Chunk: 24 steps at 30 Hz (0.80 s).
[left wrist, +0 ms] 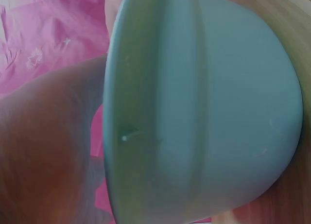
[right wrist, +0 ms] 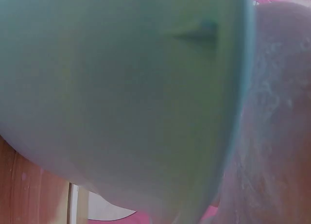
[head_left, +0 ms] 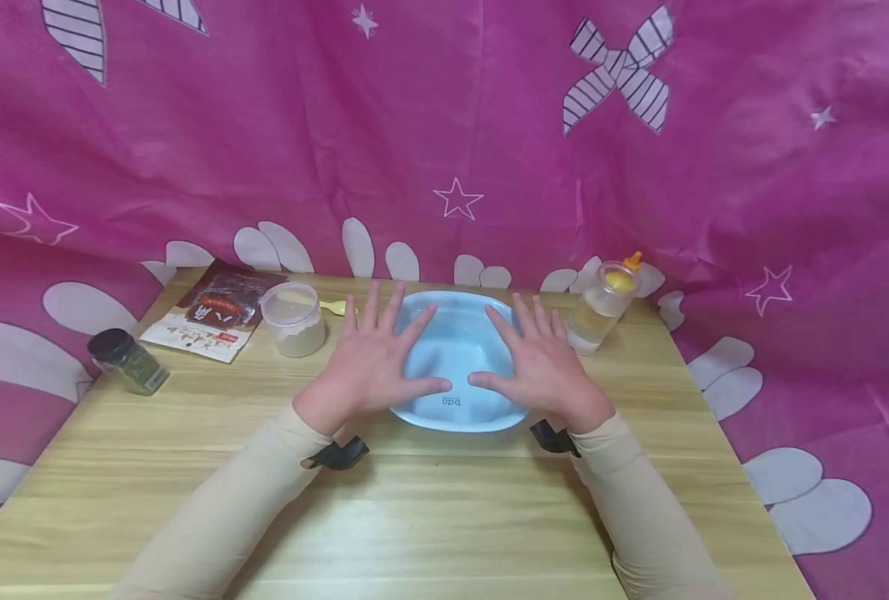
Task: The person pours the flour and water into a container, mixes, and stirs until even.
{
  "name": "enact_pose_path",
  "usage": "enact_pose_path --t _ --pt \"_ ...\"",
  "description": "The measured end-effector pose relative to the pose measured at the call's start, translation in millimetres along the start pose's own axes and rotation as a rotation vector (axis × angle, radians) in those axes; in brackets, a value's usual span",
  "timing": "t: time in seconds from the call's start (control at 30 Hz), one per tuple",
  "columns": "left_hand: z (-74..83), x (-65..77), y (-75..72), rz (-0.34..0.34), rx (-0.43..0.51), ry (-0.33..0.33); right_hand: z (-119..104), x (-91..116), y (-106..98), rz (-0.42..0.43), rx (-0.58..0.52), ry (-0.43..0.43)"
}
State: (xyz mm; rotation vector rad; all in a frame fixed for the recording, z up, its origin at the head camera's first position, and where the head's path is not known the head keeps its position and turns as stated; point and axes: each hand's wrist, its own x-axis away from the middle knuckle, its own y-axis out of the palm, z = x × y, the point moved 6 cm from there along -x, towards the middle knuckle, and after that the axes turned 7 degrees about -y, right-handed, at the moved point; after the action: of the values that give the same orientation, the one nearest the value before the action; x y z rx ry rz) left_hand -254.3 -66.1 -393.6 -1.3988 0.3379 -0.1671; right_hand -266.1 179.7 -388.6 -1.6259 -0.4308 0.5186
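Note:
A light blue plastic basin (head_left: 459,408) stands on the table with small dark lettering on its inside. My left hand (head_left: 372,358) is at its left rim, fingers straight and spread, thumb reaching inward over the basin. Mirroring it on the right rim, my right hand (head_left: 547,364) also has its fingers spread, and holds nothing. In the left wrist view the basin's outer wall (left wrist: 233,97) fills the middle, with the hand beside the rim. The right wrist view shows the blurred outer wall (right wrist: 121,88) close up. Whether the hands touch the rim is hard to tell.
Left of the basin are a clear tub of pale powder (head_left: 299,335), a yellow spoon (head_left: 335,307), a brown-and-white packet (head_left: 219,312) and a black-lidded jar (head_left: 131,362). A clear bottle with an orange tip (head_left: 597,315) stands at right. Pink curtain (head_left: 444,125) hangs behind the table (head_left: 444,517).

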Motion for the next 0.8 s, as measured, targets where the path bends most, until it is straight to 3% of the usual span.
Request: enact_pose_path --t 0.43,0.8 --pt "-2.9 -2.1 -7.9 -0.018 0.002 0.004 4 0 -9 0.006 -0.067 -0.013" --pt "-7.1 -1.6 -4.9 0.002 0.02 0.003 10 1 -3 -0.006 -0.09 -0.011"
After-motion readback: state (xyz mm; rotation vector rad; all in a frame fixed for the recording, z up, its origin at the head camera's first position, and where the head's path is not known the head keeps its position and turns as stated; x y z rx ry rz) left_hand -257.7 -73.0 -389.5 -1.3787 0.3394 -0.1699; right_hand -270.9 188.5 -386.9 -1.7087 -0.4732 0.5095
